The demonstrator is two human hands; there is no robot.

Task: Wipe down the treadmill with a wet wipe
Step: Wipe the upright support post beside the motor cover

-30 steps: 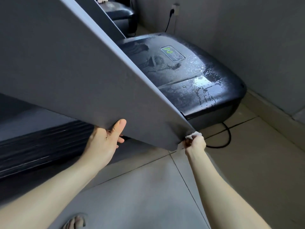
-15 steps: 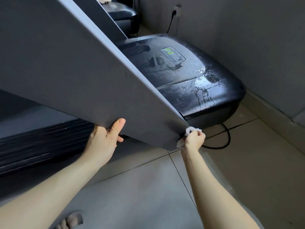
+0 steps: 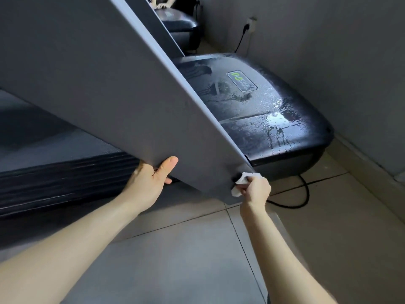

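The treadmill's broad grey side upright (image 3: pixel 114 102) slants across the view from upper left to lower right. My left hand (image 3: pixel 151 183) grips its lower edge, thumb on the outer face. My right hand (image 3: pixel 255 189) pinches a crumpled white wet wipe (image 3: pixel 240 183) against the upright's lower right corner. Beyond it lies the black glossy motor cover (image 3: pixel 263 113), wet and streaked, with a green logo badge (image 3: pixel 242 81). The dark ribbed deck edge (image 3: pixel 65 178) runs along the left.
A black power cable (image 3: pixel 293 202) loops on the tiled floor beside the motor cover and another runs up to a wall socket (image 3: pixel 249 24). The grey wall (image 3: pixel 328 62) stands close on the right. A second dark machine (image 3: pixel 177 20) sits behind.
My right hand with the wipe has slid a little up along the upright's lower corner edge. My left hand keeps its grip in the same spot.
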